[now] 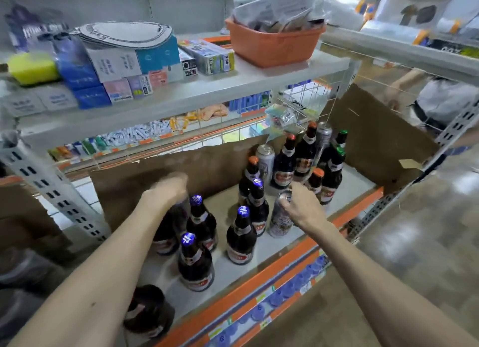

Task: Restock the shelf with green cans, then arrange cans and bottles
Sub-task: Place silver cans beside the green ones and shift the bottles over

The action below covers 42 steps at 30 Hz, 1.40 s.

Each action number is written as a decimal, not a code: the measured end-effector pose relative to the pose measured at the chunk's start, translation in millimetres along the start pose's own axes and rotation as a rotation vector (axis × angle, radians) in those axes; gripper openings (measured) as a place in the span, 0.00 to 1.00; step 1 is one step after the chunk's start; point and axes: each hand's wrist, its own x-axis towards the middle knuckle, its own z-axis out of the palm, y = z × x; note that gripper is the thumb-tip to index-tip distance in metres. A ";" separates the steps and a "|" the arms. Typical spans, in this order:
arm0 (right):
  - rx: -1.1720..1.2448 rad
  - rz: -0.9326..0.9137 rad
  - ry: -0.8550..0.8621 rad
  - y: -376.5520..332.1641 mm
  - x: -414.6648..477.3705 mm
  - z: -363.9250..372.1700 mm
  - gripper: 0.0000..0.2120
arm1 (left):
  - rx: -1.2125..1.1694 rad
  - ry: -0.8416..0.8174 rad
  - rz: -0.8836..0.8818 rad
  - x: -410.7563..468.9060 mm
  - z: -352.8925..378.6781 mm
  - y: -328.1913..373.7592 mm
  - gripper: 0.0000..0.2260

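My left hand (166,191) grips the top of a dark brown bottle (168,230) standing at the left of the lower shelf (269,248); its cap is hidden under my fingers. My right hand (303,206) pinches the rim of a silver can (281,219) standing near the shelf's front edge. Several brown bottles with blue caps (242,235) stand between my hands. Behind them are bottles with orange caps (305,152), two with green caps (334,170), and two more silver cans (265,160). No green can shows.
Brown cardboard (197,165) lines the back and right of the shelf. An upper shelf (181,97) holds boxes and an orange basket (274,46). Another person (440,100) stands behind the rack at right. A dark bottle (150,313) sits at the lower left.
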 end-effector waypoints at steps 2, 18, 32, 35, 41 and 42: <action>-0.024 -0.007 -0.022 -2.1 1.5 -0.1 0.19 | 0.031 0.000 -0.005 2.4 3.5 1.2 0.13; -0.008 0.008 -0.028 -4.4 -7.8 -3.6 0.19 | 0.002 0.089 -0.168 1.1 3.1 15.1 0.04; -0.023 -0.104 0.276 -99.1 1.5 -143.0 0.09 | -0.309 0.416 -0.014 -71.6 -131.2 48.7 0.17; -0.035 -0.188 0.337 -134.2 -2.2 -171.3 0.10 | -0.298 0.505 -0.037 -97.8 -159.4 49.3 0.18; 0.142 -0.419 0.306 -201.5 -18.3 -181.6 0.13 | -0.314 0.621 -0.071 -150.9 -183.0 18.1 0.12; 0.148 -0.454 0.279 -210.2 -23.6 -179.6 0.14 | -0.299 0.629 -0.079 -161.9 -184.2 10.5 0.12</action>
